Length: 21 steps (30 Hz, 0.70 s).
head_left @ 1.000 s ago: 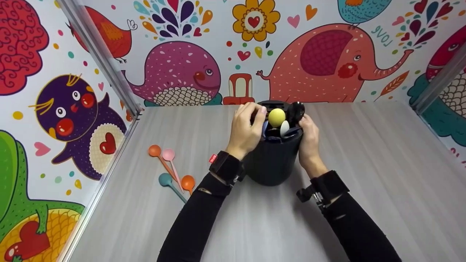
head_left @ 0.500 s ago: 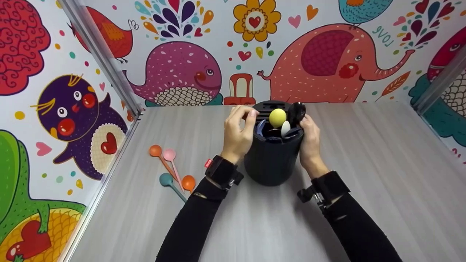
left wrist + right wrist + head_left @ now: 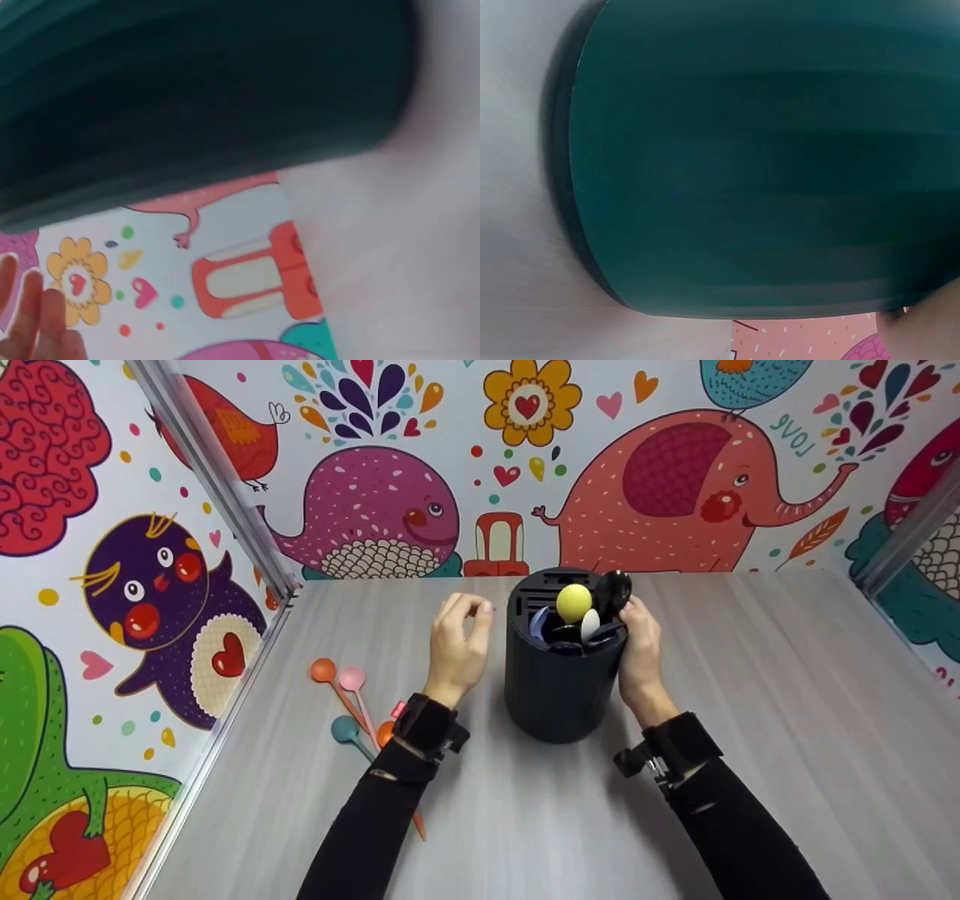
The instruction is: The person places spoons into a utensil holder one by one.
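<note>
A dark utensil holder [image 3: 561, 697] stands upright on the table, slots along the back of its top. Out of its opening rise a yellow round-headed utensil [image 3: 574, 603], a white spoon [image 3: 590, 625], a shiny black round-headed utensil [image 3: 613, 591] and dark blue pieces. My right hand [image 3: 640, 652] grips the holder's upper right side; its fingertips are hidden. My left hand [image 3: 459, 649] is in the air left of the holder, fingers loosely bent, nothing in them. In the left wrist view its fingers [image 3: 30, 319] show at the lower left, apart from the holder.
Loose spoons lie to the left: an orange one [image 3: 323, 670], a pink one [image 3: 352, 678], a teal one [image 3: 345, 728] and another orange one [image 3: 385, 733] partly under the left forearm. Cartoon-printed walls [image 3: 517, 472] border the table's back and left side.
My left hand has come away from the holder's top and moved left, uncovering the slots and a blue piece. The right hand stays at the holder's side.
</note>
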### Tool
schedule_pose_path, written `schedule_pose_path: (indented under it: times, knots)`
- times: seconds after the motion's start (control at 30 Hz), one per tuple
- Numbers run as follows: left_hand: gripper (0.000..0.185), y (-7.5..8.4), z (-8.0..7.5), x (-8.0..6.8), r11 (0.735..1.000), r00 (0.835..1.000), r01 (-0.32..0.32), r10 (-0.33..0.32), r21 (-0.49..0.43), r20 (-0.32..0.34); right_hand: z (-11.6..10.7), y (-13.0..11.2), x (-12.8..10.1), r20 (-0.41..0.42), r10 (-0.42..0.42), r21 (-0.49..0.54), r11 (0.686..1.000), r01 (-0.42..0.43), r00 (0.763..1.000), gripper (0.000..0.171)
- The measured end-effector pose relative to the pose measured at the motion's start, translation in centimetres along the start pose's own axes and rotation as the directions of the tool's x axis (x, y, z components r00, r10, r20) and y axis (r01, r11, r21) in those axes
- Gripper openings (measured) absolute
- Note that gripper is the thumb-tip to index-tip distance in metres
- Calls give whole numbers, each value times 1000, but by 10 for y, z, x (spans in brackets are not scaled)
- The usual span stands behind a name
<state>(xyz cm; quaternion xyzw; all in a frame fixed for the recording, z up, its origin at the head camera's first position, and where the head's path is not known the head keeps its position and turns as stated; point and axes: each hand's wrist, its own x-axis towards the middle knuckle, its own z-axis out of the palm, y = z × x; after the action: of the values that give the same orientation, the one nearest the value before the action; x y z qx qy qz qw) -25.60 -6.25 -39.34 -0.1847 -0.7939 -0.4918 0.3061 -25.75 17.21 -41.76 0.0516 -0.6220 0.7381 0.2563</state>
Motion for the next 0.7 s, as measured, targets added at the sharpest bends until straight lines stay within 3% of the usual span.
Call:
schedule_pose_path:
  times: [0.23, 0.37, 0.53, 0.7]
  knots:
    - [26, -25, -16, -12, 997, 997, 73, -73, 38, -2, 0, 0, 0, -10, -2, 12, 1000, 2, 1000, 39]
    - [25, -41, -25, -18, 981, 992, 128, -127, 148, -18, 0, 0, 0, -11, -2, 17, 1000, 2, 1000, 39]
    - [22, -60, -38, -26, 918, 970, 235, -243, 320, -16, 1, 0, -1, -3, -2, 15, 1000, 2, 1000, 39]
    - [24, -78, -54, -27, 832, 929, 343, -370, 436, -25, 1, -1, 0, -2, 2, 10, 1000, -2, 1000, 40]
